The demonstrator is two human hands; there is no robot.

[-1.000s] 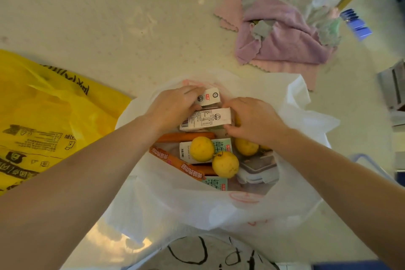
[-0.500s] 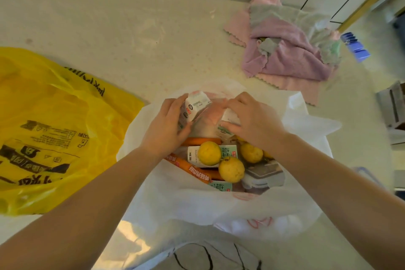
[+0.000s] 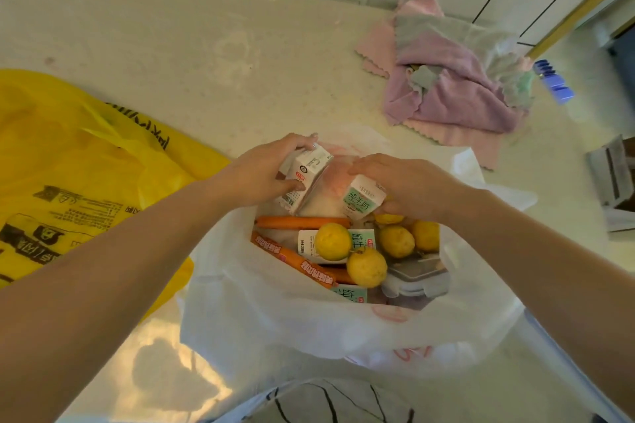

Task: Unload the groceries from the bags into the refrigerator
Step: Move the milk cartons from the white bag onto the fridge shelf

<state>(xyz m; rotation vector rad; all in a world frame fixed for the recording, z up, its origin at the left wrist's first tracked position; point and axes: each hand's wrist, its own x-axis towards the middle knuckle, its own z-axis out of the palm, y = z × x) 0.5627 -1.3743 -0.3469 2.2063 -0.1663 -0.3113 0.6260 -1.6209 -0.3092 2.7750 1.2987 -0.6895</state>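
Tiled wall behind a pale counter [image 3: 171, 45]; yellow bag [image 3: 68, 165] lies flat on the person's left, heap of pink cloths [image 3: 457, 93] far right, white bag [image 3: 275, 312] open at the near edge. Left hand [image 3: 261, 172] grips a milk carton [image 3: 304, 178], fingers over the top end, thumb on the side; carton tilted, long axis running from the bag's far rim down toward the person. Right hand [image 3: 409, 189] wraps a second carton [image 3: 362, 199], fingers curled over it, green label facing up, tilted the opposite way. Both cartons sit at the bag's far side, just above the load, close together, a clear pouch showing between them. Below them in the bag: carrot [image 3: 302, 221], sausage stick [image 3: 292, 259], lemons [image 3: 366, 266], a flat carton [image 3: 309, 244], clear lidded box [image 3: 415, 276]. Next move looks like a straight lift up and out; mouth is wide, nothing lies over the cartons, room above is free. Refrigerator not in view, so carry direction can't be told.
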